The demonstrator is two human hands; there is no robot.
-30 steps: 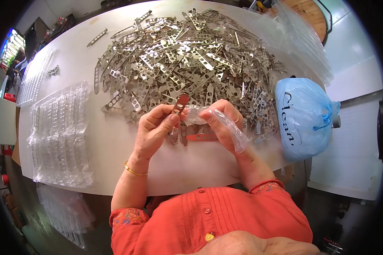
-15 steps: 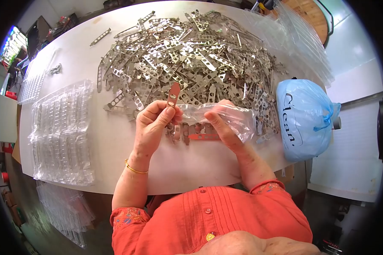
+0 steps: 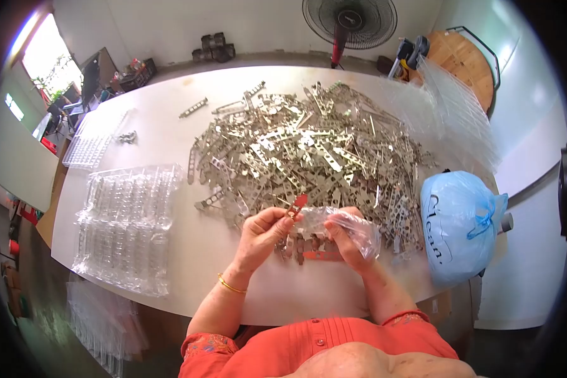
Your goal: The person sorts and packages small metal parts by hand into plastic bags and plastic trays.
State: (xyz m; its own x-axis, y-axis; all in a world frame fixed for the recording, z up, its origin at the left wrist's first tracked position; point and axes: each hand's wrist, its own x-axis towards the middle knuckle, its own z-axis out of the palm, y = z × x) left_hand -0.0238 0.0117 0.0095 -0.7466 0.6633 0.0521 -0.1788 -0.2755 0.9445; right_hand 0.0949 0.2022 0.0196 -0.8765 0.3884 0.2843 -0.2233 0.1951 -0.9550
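Observation:
Between the thumb and fingers of my left hand [image 3: 264, 234] is a flat metal strip [image 3: 297, 205] with holes, reddish at its upper end. My right hand [image 3: 348, 238] pinches a clear plastic tray [image 3: 362, 232], which stretches across toward my left fingertips. Several metal strips [image 3: 300, 247] show below the plastic, close to the table surface, one of them reddish. Just beyond both hands lies a large heap of perforated metal strips [image 3: 309, 151].
Clear plastic trays [image 3: 129, 230] lie at the left of the white table [image 3: 233, 296]. A blue bag [image 3: 460, 227] marked "Clean." sits at the right. Clear plastic sheets [image 3: 453, 113] lie at the back right, and a fan [image 3: 349, 22] stands behind the table.
The view has tilted up, so the table sits lower and the fan shows. The strip in my left hand leans more to the right.

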